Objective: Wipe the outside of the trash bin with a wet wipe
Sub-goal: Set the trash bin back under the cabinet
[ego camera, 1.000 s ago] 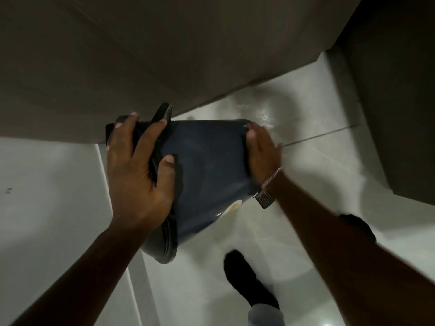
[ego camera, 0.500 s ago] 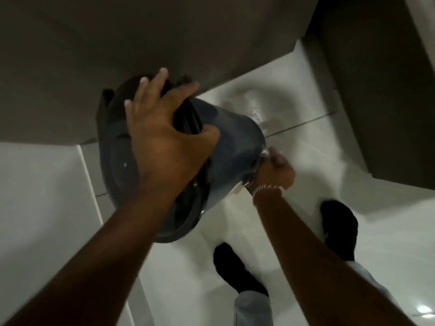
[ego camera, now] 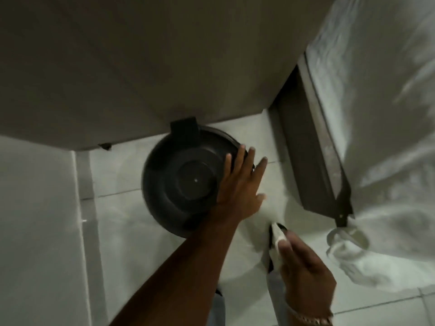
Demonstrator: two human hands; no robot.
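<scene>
The dark round trash bin (ego camera: 179, 180) stands upright on the white tiled floor, seen from above, its lid closed and its hinge tab against the brown wall. My left hand (ego camera: 240, 184) lies flat over the lid's right edge, fingers spread and holding nothing. My right hand (ego camera: 303, 271) is lower right, away from the bin, its fingers pinched on a crumpled white wet wipe (ego camera: 277, 241). The view is motion-blurred.
A brown wall (ego camera: 141, 67) runs behind the bin. A dark door frame (ego camera: 313, 149) stands to the right, with a white curtain or cloth (ego camera: 381, 137) hanging beside it. A pale panel (ego camera: 35, 220) rises at the left. My trouser leg shows at the bottom.
The bin was held tilted in the air by both hands; now it stands upright on the floor. My left hand rests on the lid and my right hand has drawn back with the wipe.
</scene>
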